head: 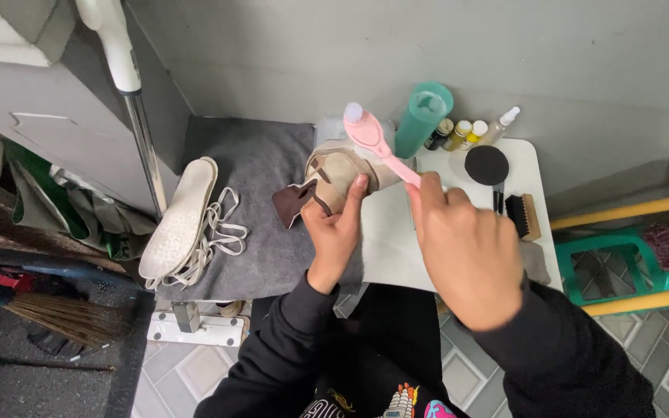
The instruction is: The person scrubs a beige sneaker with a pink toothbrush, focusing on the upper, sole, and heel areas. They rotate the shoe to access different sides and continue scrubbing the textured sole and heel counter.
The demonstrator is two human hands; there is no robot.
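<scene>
Both hands' grips partly hidden, shoe (342, 174) half-covered

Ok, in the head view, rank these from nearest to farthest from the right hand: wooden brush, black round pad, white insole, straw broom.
From the right hand:
1. Wooden brush, just to its right on the white table.
2. Black round pad, beyond the hand toward the wall; close to the brush's distance, but slightly farther.
3. White insole, far left on the grey mat.
4. Straw broom, on the floor at the far left.

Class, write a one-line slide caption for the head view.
Left hand steadies a beige shoe while right hand holds a pink brush over it.
</scene>
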